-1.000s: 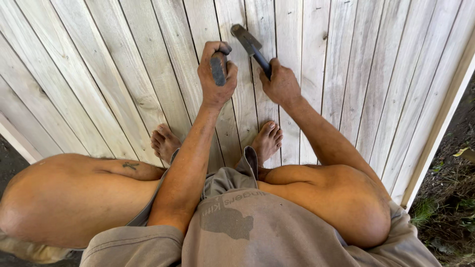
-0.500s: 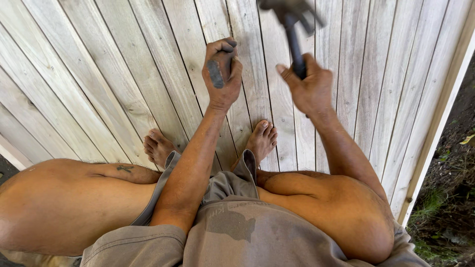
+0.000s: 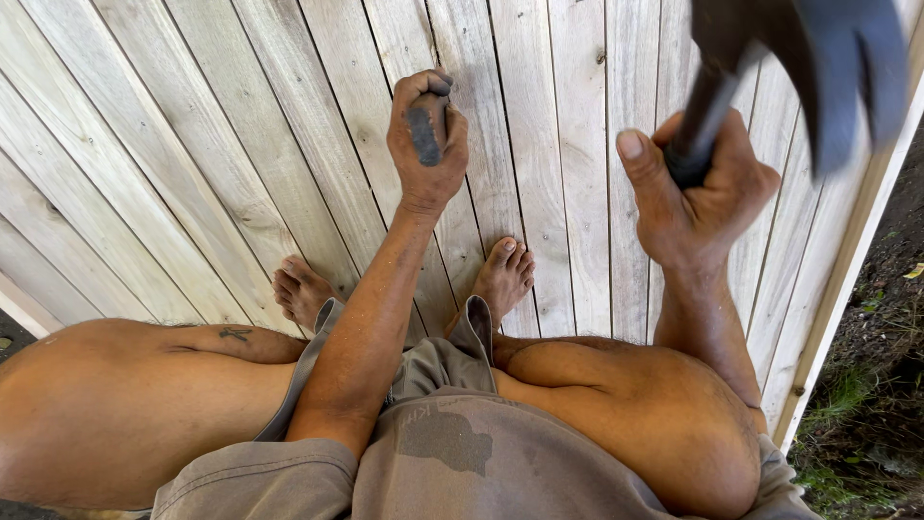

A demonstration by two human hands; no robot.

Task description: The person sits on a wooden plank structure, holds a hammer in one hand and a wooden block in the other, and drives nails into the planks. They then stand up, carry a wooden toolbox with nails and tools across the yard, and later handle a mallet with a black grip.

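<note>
Hammer up high, punch held down on the boards

The left hand (image 3: 426,144) was wrapped in a full fist around a short dark metal punch (image 3: 424,125), which stood roughly upright with its lower end against the pale wooden boards (image 3: 241,164), top end poking out between thumb and fingers. The right hand (image 3: 695,197) was clamped tight on the dark handle of a hammer (image 3: 818,67), raised up close to the camera so the head was blurry and big. So the punch sat to the left of and below the hammer, well apart from it, with its long axis pointing up toward the viewer. Bare feet (image 3: 502,274) rested on the boards just behind the left wrist.
</note>
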